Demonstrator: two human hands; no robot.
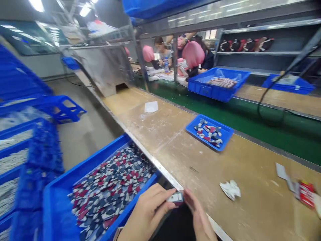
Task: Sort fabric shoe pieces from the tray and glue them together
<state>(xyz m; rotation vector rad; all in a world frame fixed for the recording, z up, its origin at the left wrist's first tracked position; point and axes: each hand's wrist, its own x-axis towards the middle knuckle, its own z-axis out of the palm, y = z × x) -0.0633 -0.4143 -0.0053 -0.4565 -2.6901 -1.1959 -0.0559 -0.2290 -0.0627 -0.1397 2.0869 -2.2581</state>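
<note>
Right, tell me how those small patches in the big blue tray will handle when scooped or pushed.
The small patches will probably feel light and thin, since they lie in a loose, overlapping heap. Being flat, they seem unlikely to roll, but they may slide against each other and spill over the rim of the blue tray. Stiffness is hard to judge from here.

Blue tray [85,167] beside left hand [146,214], crumpled paper [230,189] beyond right hand [198,216]

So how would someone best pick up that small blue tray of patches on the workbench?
Grip the small blue tray by its raised rim on the long near side, coming from above. It is shallow and flat on the workbench, and the loose patches fill its middle, leaving the rim free.
</note>
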